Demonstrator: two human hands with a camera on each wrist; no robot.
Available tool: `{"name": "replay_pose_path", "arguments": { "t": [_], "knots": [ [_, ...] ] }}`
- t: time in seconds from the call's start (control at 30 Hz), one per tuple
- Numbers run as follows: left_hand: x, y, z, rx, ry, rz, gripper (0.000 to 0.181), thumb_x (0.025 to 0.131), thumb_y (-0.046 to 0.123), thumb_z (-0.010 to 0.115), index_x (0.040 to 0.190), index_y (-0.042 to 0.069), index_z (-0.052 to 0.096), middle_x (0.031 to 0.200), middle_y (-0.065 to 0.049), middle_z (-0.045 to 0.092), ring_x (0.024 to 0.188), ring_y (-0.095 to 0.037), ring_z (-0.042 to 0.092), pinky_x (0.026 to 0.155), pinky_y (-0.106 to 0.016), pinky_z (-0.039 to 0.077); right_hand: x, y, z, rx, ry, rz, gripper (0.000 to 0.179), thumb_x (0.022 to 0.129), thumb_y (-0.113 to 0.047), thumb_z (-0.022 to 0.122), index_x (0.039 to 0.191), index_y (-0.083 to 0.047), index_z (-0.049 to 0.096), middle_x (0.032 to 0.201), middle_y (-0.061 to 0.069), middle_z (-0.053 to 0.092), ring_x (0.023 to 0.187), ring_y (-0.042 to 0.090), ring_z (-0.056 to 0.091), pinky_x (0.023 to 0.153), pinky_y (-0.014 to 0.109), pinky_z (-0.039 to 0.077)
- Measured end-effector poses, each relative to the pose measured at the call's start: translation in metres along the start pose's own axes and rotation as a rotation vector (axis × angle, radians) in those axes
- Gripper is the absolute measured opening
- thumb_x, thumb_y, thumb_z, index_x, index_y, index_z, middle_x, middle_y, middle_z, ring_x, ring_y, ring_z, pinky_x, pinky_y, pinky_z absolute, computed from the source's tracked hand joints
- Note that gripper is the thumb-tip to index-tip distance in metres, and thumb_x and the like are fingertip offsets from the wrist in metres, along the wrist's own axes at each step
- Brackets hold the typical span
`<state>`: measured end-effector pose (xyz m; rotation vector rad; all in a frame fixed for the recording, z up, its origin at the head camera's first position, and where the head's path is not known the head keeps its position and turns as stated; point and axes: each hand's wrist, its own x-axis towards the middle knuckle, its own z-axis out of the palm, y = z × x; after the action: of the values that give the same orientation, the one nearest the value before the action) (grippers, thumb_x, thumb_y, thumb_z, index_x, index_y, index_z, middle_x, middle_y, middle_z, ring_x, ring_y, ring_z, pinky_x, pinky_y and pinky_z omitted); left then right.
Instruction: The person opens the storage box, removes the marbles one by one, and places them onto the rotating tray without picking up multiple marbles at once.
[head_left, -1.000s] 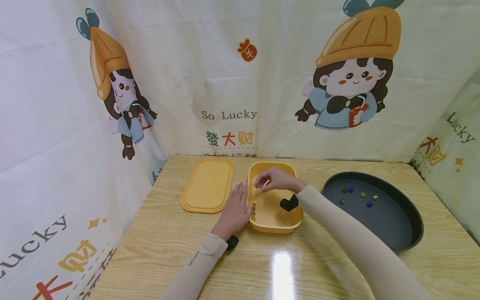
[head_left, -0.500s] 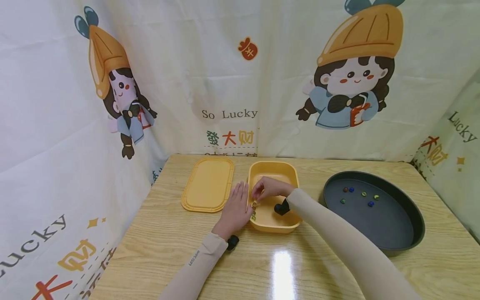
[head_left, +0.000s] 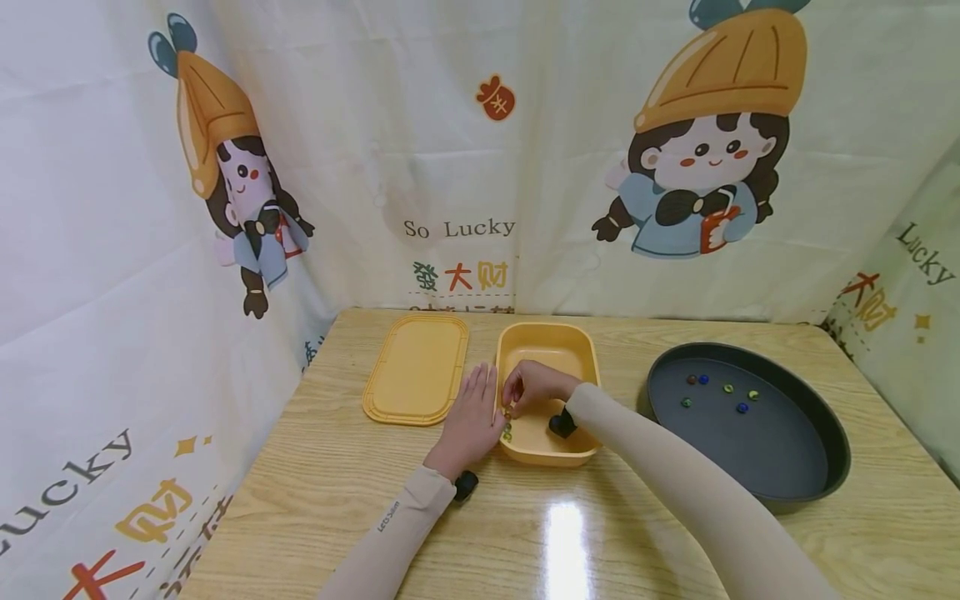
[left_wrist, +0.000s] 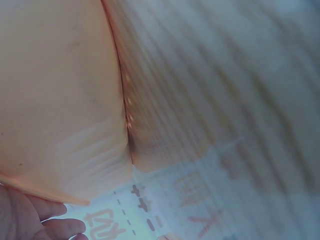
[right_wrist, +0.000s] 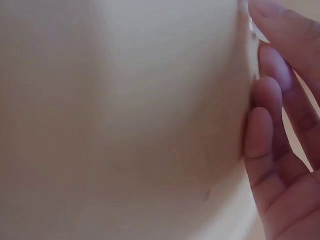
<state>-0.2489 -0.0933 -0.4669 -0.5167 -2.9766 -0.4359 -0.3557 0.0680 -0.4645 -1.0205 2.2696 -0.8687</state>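
Note:
Several glass marbles (head_left: pixel 507 427) lie in a row along the left wall inside the yellow plastic box (head_left: pixel 551 457). My left hand (head_left: pixel 471 425) lies with straight fingers along the outside of that wall, thumb by the rim near the marbles. In the left wrist view its fingers (left_wrist: pixel 52 225) show at the lower left, beside the box. My right hand (head_left: pixel 538 385) reaches down into the box, thumb and forefinger pinching at the marble at the far end of the row. In the right wrist view, the curled fingers (right_wrist: pixel 261 132) are close against the box wall; the marble is mostly hidden.
A yellow lid (head_left: pixel 417 367) lies flat left of the box. At the right stands a round dark pan (head_left: pixel 780 450) with several loose marbles (head_left: pixel 742 408) in it. A printed curtain (head_left: pixel 555 167) hangs behind the wooden table (head_left: pixel 495 542).
My right hand has moved down and nearer inside the box, from above its left side to the far end of the marble row. The left hand stays in place.

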Motion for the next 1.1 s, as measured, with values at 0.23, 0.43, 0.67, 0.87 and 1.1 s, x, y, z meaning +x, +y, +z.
{"name": "replay_pose_path", "arguments": {
  "t": [0.23,0.43,0.67,0.87,1.1],
  "knots": [
    [0.0,0.0,0.0,-0.004,-0.004,-0.005,0.065,0.094,0.025,0.042,0.149,-0.002,0.019,0.155,-0.02,0.022,0.145,-0.032,0.018,0.119,-0.043,0.017,0.002,0.003,0.003,-0.026,0.011,-0.026,0.009,0.071,-0.006,0.079,0.077,-0.006,0.073,0.07,-0.001,0.068,0.06,0.003,0.052,0.058,0.017,0.047],
    [0.0,0.0,0.002,0.008,-0.006,-0.006,0.065,0.095,0.026,0.042,0.149,-0.002,0.019,0.155,-0.02,0.02,0.145,-0.032,0.018,0.119,-0.043,0.016,0.0,0.001,-0.002,-0.028,-0.012,-0.041,0.008,0.074,-0.003,0.076,0.082,-0.005,0.075,0.074,0.002,0.071,0.064,0.002,0.056,0.062,0.016,0.05],
    [0.0,-0.001,0.003,0.003,0.006,-0.003,0.066,0.095,0.027,0.042,0.149,-0.002,0.019,0.155,-0.021,0.021,0.145,-0.032,0.019,0.119,-0.043,0.016,-0.005,-0.001,-0.011,0.002,-0.012,-0.06,0.011,0.078,-0.002,0.072,0.088,-0.002,0.076,0.083,0.007,0.074,0.071,0.002,0.061,0.068,0.016,0.052],
    [0.0,0.0,0.003,-0.005,-0.003,-0.008,0.066,0.094,0.025,0.043,0.149,-0.002,0.018,0.155,-0.02,0.021,0.145,-0.032,0.018,0.119,-0.043,0.016,-0.018,-0.007,-0.02,0.022,0.045,-0.102,0.013,0.08,-0.005,0.071,0.092,-0.001,0.075,0.087,0.01,0.074,0.075,0.003,0.064,0.069,0.017,0.054],
    [0.0,0.001,0.0,-0.009,-0.011,-0.019,0.067,0.093,0.025,0.044,0.149,-0.002,0.018,0.155,-0.021,0.02,0.145,-0.032,0.018,0.119,-0.043,0.016,-0.046,-0.02,-0.038,0.08,0.08,-0.099,0.019,0.081,-0.005,0.07,0.098,0.003,0.072,0.094,0.012,0.073,0.081,0.01,0.065,0.074,0.023,0.055]
  ]
}}
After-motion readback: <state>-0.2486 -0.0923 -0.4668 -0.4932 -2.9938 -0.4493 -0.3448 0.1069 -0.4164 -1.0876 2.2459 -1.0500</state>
